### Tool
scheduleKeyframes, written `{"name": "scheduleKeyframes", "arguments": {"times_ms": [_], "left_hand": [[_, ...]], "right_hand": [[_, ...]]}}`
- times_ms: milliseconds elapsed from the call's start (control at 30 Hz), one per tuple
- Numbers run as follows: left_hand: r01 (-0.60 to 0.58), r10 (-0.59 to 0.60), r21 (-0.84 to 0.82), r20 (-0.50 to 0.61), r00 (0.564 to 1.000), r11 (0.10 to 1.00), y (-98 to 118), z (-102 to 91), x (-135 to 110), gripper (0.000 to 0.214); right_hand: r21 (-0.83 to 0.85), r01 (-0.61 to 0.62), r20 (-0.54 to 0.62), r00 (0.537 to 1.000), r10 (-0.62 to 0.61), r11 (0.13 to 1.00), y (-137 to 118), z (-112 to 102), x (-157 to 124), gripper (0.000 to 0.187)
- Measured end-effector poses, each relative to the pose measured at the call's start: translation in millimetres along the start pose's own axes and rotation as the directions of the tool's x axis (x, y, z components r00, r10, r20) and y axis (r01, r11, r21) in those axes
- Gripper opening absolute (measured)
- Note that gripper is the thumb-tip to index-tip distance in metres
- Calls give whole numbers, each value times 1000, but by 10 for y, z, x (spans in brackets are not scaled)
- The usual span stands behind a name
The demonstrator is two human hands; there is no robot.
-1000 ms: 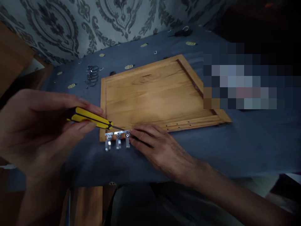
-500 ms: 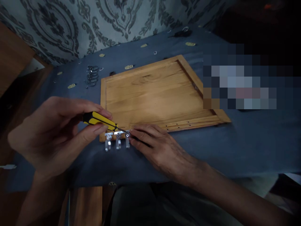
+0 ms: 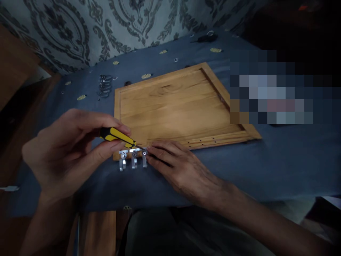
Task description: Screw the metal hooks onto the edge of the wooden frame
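Observation:
My left hand (image 3: 69,153) is closed around the handle of a yellow and black screwdriver (image 3: 121,138). Its shaft slants down to the right, and the tip meets the upper part of a silver metal hook (image 3: 144,158). My right hand (image 3: 183,169) grips that hook from the right with its fingertips; the thumb is hidden. To its left, a middle hook (image 3: 134,160) and a left hook (image 3: 122,161) sit in a row along the near edge of a framed wooden panel (image 3: 170,106). Small dark holes dot the same edge right of my right hand.
Several loose hooks (image 3: 104,85) lie on the blue patterned cloth (image 3: 279,163) beyond the panel's left corner. A dark object (image 3: 206,37) rests at the back near the patterned wall covering (image 3: 119,25). A white cable plug (image 3: 10,188) lies at far left. One area at right is pixelated.
My left hand and the screwdriver handle have shifted slightly right, toward the hook, while the tip stays at it. My right hand, the hooks and the panel hold still.

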State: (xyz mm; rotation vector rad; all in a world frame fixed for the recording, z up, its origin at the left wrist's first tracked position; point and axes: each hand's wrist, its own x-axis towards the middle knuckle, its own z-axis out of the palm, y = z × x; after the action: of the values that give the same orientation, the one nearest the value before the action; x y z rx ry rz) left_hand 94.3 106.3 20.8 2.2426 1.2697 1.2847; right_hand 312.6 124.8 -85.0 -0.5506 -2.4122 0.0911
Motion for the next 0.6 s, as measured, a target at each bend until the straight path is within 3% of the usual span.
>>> {"name": "scheduleKeyframes", "arguments": {"times_ms": [100, 167, 300, 600], "left_hand": [[179, -173, 104, -61, 983, 978, 23, 1, 40, 14], [228, -220, 141, -72, 973, 963, 28, -8, 51, 7], [200, -192, 152, -68, 979, 968, 19, -17, 59, 4], [117, -111, 60, -87, 990, 991, -54, -63, 11, 22]], "right_hand": [[-6, 3, 6, 1000, -3, 1000, 5, 8, 5, 24], [-10, 8, -12, 1000, -8, 1000, 7, 15, 5, 24], [2, -1, 6, 1000, 1, 1000, 2, 20, -3, 26], [64, -32, 83, 996, 27, 997, 11, 36, -62, 39]]}}
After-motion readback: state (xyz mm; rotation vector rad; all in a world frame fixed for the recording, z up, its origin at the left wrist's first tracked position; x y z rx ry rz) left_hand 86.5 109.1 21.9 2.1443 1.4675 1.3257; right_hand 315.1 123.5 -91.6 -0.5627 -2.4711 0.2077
